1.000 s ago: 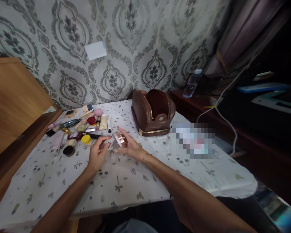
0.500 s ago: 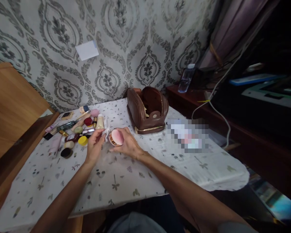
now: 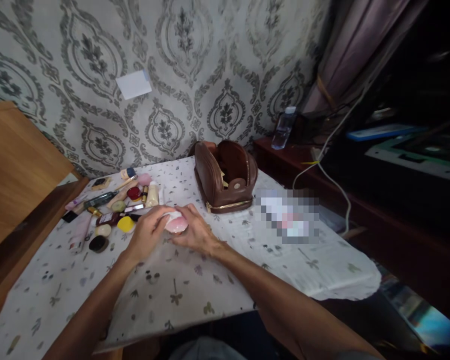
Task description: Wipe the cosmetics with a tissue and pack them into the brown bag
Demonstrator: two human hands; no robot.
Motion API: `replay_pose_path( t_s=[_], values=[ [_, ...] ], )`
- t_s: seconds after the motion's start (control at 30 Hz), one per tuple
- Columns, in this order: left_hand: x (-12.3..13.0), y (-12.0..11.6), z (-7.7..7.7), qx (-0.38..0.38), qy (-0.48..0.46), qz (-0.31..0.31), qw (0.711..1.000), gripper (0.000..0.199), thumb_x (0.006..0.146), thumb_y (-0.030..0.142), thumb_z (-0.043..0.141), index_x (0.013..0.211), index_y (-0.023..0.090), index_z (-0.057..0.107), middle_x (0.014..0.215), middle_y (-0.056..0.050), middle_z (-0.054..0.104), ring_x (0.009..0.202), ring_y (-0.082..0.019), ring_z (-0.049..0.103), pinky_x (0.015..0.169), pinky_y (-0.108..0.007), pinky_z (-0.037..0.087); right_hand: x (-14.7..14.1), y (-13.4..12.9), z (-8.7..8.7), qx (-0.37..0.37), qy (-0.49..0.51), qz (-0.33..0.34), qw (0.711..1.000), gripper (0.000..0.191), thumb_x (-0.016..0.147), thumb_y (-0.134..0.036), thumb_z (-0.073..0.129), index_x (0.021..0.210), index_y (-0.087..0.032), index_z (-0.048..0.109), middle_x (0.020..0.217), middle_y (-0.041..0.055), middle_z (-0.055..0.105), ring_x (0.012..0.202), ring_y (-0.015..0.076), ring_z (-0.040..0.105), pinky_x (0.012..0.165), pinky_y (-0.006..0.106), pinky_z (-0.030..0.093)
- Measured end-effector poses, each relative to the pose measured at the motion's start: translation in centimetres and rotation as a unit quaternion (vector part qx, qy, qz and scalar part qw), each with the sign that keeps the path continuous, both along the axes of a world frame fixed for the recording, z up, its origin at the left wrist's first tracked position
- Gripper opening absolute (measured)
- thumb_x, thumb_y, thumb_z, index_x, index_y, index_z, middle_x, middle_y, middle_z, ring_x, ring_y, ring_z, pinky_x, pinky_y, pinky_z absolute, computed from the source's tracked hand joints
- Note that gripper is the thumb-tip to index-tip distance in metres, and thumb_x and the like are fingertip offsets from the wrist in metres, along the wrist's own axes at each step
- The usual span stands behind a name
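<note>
Above the near middle of the cloth, my right hand (image 3: 195, 233) grips a small round jar (image 3: 177, 225) with a pink top, tilted toward me. My left hand (image 3: 147, 232) is closed on a crumpled white tissue (image 3: 171, 215) pressed against the jar's top. Its fingertips are partly hidden. Left of my hands lie a yellow-lidded jar (image 3: 126, 224), a black-lidded jar (image 3: 98, 244) and a cream tube (image 3: 152, 194). Behind and to the right stands an open brown cosmetic bag (image 3: 225, 185) with a gold zip.
More cosmetics, among them a dark green bottle (image 3: 102, 199) and a red-lidded jar (image 3: 134, 193), crowd the table's left side. A blurred-out item (image 3: 288, 215) lies right of the bag. Beyond it, a clear bottle (image 3: 283, 129) stands on dark furniture beside a white cable (image 3: 333, 178).
My left hand has moved right, bringing the tissue from beside the jar onto its pink top. The jar has tipped and lowered slightly in my right hand.
</note>
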State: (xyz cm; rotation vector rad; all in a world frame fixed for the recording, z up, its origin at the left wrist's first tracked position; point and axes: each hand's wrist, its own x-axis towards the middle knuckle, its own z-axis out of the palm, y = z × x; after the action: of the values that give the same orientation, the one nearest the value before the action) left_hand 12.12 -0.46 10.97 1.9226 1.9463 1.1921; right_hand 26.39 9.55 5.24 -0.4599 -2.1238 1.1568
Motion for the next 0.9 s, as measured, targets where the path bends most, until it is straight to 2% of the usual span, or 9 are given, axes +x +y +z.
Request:
replay_pose_path(
  t_s=[0.1, 0.2, 0.3, 0.37, 0.47, 0.57, 0.67, 0.77, 0.9],
  values=[
    [-0.4, 0.2, -0.9, 0.013, -0.077, 0.061, 0.995, 0.027, 0.09, 0.038, 0.054, 0.103, 0.02, 0.069, 0.102, -0.004, 0.072, 0.097, -0.02, 0.064, 0.088, -0.03, 0.046, -0.3, 0.0, 0.0, -0.115, 0.054, 0.014, 0.992, 0.086, 0.057, -0.038, 0.087, 0.133, -0.021, 0.052, 0.113, 0.0062, 0.054, 0.106, 0.0233, 0.055, 0.098, 0.041, 0.046],
    [-0.9, 0.3, -2.1, 0.036, -0.171, 0.104, 0.979, 0.029, 0.084, 0.043, 0.062, 0.1, 0.019, 0.069, 0.097, -0.003, 0.071, 0.093, -0.02, 0.063, 0.087, -0.029, 0.046, -0.6, -0.1, 0.1, -0.26, 0.106, 0.036, 0.959, 0.092, 0.055, -0.043, 0.088, 0.134, -0.02, 0.049, 0.119, 0.0074, 0.056, 0.111, 0.0226, 0.057, 0.101, 0.039, 0.046],
    [-0.9, 0.3, -2.7, 0.04, -0.282, 0.121, 0.951, 0.035, 0.078, 0.046, 0.07, 0.1, 0.019, 0.069, 0.096, -0.003, 0.071, 0.088, -0.018, 0.064, 0.079, -0.027, 0.049, -0.2, -0.1, 1.0, -0.277, 0.114, 0.068, 0.952, 0.083, 0.048, -0.041, 0.09, 0.122, -0.018, 0.059, 0.116, 0.007, 0.058, 0.108, 0.0228, 0.06, 0.101, 0.038, 0.047],
    [-0.7, 0.5, -3.0, 0.056, -0.36, 0.126, 0.923, 0.04, 0.072, 0.048, 0.075, 0.098, 0.019, 0.069, 0.096, -0.003, 0.071, 0.084, -0.017, 0.065, 0.073, -0.024, 0.051, 1.0, 0.3, 2.6, -0.221, 0.105, 0.081, 0.966, 0.074, 0.048, -0.036, 0.09, 0.114, -0.018, 0.063, 0.113, 0.006, 0.06, 0.105, 0.0225, 0.062, 0.099, 0.038, 0.048],
    [-0.6, 0.6, -3.5, 0.059, -0.412, 0.136, 0.899, 0.047, 0.066, 0.051, 0.079, 0.098, 0.019, 0.069, 0.095, -0.004, 0.071, 0.082, -0.017, 0.066, 0.07, -0.023, 0.052, 3.7, 2.5, 6.8, -0.105, 0.1, 0.081, 0.986, 0.071, 0.053, -0.033, 0.089, 0.118, -0.021, 0.061, 0.114, 0.0053, 0.061, 0.106, 0.0224, 0.061, 0.097, 0.039, 0.049],
    [-0.9, 0.5, -4.8, -0.001, -0.348, 0.143, 0.926, 0.052, 0.068, 0.055, 0.076, 0.102, 0.017, 0.07, 0.096, -0.006, 0.073, 0.084, -0.02, 0.067, 0.07, -0.024, 0.054, 6.2, 6.9, 12.1, 0.062, 0.078, 0.015, 0.995, 0.071, 0.064, -0.032, 0.083, 0.127, -0.023, 0.052, 0.121, 0.0057, 0.059, 0.111, 0.0234, 0.058, 0.098, 0.042, 0.047],
    [-1.2, 0.1, -6.5, -0.055, -0.27, 0.126, 0.953, 0.051, 0.07, 0.059, 0.071, 0.1, 0.018, 0.072, 0.098, -0.007, 0.074, 0.091, -0.024, 0.069, 0.075, -0.027, 0.056, 7.2, 12.5, 16.3, 0.271, -0.001, -0.083, 0.959, 0.075, 0.064, -0.028, 0.082, 0.131, -0.018, 0.048, 0.124, 0.0085, 0.054, 0.12, 0.0268, 0.05, 0.104, 0.044, 0.041],
    [-1.4, -0.1, -7.7, -0.102, -0.203, 0.099, 0.969, 0.048, 0.071, 0.061, 0.068, 0.097, 0.021, 0.075, 0.103, -0.006, 0.075, 0.1, -0.026, 0.068, 0.085, -0.029, 0.056, 6.5, 17.5, 17.5, 0.369, -0.157, -0.108, 0.91, 0.067, 0.063, -0.023, 0.081, 0.122, -0.01, 0.052, 0.115, 0.0101, 0.053, 0.109, 0.0246, 0.053, 0.095, 0.038, 0.047],
    [-2.0, 0.3, -8.3, -0.141, -0.175, 0.088, 0.97, 0.05, 0.071, 0.064, 0.067, 0.099, 0.024, 0.076, 0.109, -0.005, 0.075, 0.107, -0.027, 0.067, 0.091, -0.03, 0.055, 4.2, 21.8, 15.5, 0.41, -0.308, -0.09, 0.853, 0.049, 0.059, -0.015, 0.081, 0.103, -0.012, 0.061, 0.111, 0.0112, 0.058, 0.095, 0.0241, 0.058, 0.081, 0.034, 0.05]
  ],
)
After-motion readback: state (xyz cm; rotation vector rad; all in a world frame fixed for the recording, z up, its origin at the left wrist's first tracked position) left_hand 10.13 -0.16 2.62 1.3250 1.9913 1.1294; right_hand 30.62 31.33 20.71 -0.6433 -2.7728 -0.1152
